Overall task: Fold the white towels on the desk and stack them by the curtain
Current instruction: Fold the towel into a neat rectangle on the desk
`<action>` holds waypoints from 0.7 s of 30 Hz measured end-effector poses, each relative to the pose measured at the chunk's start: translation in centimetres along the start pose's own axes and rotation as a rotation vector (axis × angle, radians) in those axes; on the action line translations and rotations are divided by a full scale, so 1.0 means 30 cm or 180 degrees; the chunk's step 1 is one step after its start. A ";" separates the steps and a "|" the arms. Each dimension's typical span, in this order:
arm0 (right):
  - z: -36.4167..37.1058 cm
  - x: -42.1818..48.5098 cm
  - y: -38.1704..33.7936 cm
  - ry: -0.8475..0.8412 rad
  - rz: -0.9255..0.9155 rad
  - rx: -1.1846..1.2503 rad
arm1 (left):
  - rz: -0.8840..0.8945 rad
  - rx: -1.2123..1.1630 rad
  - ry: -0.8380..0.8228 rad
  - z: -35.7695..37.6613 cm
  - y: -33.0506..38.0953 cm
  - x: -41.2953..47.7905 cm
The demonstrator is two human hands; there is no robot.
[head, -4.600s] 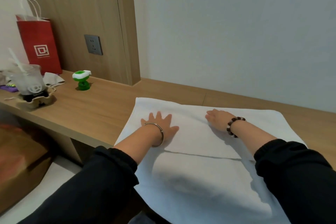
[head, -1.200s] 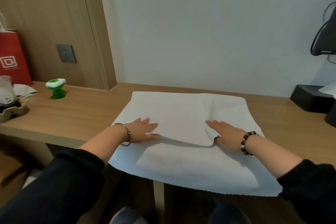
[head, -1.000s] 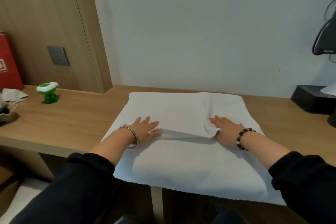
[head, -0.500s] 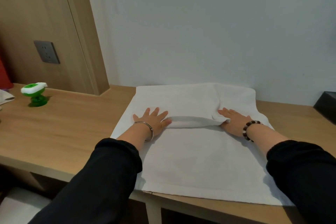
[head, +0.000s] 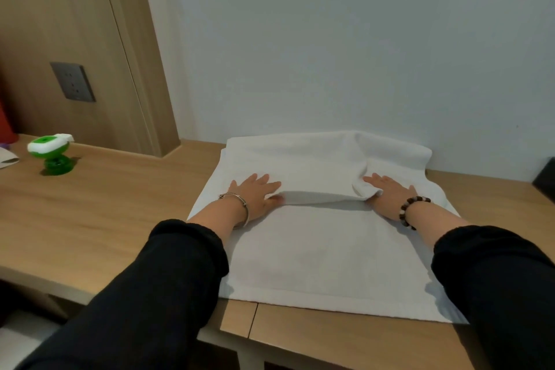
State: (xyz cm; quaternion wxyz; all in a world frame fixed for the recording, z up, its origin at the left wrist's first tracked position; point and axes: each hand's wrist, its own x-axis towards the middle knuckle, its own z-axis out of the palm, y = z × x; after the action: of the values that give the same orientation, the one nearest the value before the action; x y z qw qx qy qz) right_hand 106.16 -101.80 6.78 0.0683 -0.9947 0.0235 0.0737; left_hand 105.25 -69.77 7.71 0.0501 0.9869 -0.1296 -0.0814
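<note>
Bench: a long light-brown wooden bench [head: 105,219] by a pale wall.
Towel: a big soft white cloth towel [head: 324,255] lies spread on the bench. Its far part is folded toward the person.
Left hand: the left hand [head: 255,195] lies flat with straight fingers at the left end of the flap's edge.
Right hand: the right hand [head: 389,194] lies flat too, by the flap's curled corner.
Feel: the towel looks light and floppy. It is best held by both corners of an edge.
Small thing: a little green and white plastic gadget [head: 51,153] stands well apart.
</note>
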 end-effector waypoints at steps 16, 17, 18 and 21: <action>-0.263 -0.317 -0.128 0.2552 0.0174 -0.0029 | 0.0343 -0.0328 0.2262 -0.221 -0.001 -0.268; -0.267 -0.341 -0.133 0.2640 0.0167 -0.0006 | 0.0437 -0.0319 0.2379 -0.221 -0.001 -0.292; -0.267 -0.367 -0.138 0.2729 0.0147 0.0023 | 0.0511 -0.0313 0.2480 -0.220 0.000 -0.318; -0.248 -0.447 -0.144 0.2958 0.0053 0.0214 | 0.0698 -0.0401 0.2766 -0.206 0.010 -0.405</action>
State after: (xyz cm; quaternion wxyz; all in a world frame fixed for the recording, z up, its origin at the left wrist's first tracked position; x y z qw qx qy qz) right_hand 94.23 -98.07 16.66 0.0822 -0.9193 0.0620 -0.3799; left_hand 94.67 -66.37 15.62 0.1682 0.9050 -0.1951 0.3385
